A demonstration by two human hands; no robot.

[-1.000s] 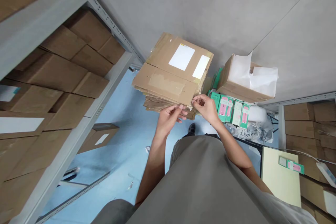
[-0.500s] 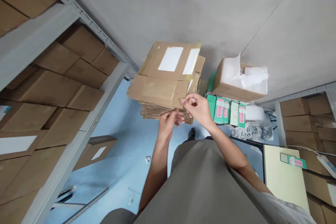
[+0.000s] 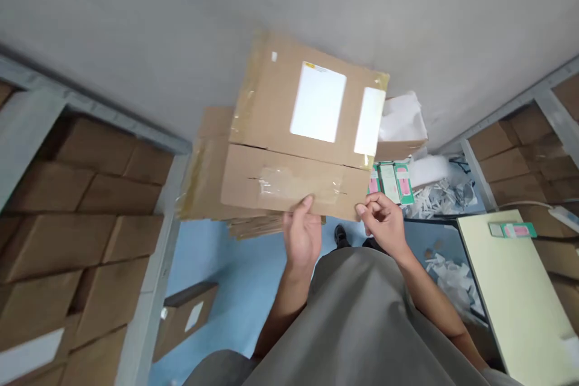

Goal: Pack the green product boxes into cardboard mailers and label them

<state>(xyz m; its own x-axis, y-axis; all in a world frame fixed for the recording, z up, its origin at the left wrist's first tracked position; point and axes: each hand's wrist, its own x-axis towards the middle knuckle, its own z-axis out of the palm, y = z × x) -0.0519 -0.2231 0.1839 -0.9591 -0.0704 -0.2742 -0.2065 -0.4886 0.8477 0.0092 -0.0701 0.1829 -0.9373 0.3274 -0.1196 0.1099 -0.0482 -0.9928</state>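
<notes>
A flattened cardboard box (image 3: pixel 271 114) with two white labels and strips of clear tape is lifted in front of me. My left hand (image 3: pixel 302 235) grips its near edge, thumb on top and fingers underneath. At the near right corner, my right hand (image 3: pixel 382 220) pinches the same box between thumb and curled fingers. Below and to the left lies a stack of flattened cardboard (image 3: pixel 210 163), partly covered by the held piece.
Shelves of brown cartons (image 3: pixel 63 247) stand left, with more cartons (image 3: pixel 506 163) right. Behind my right hand are green-and-pink boxes (image 3: pixel 389 181) and an open carton (image 3: pixel 402 148) with white wrapping. A pale yellow board (image 3: pixel 511 271) lies right; a carton (image 3: pixel 192 313) rests on the blue floor.
The top flattened box has risen off the stack toward me and turned slightly clockwise. Both hands now hold its near edge, the right one farther right. The view has shifted.
</notes>
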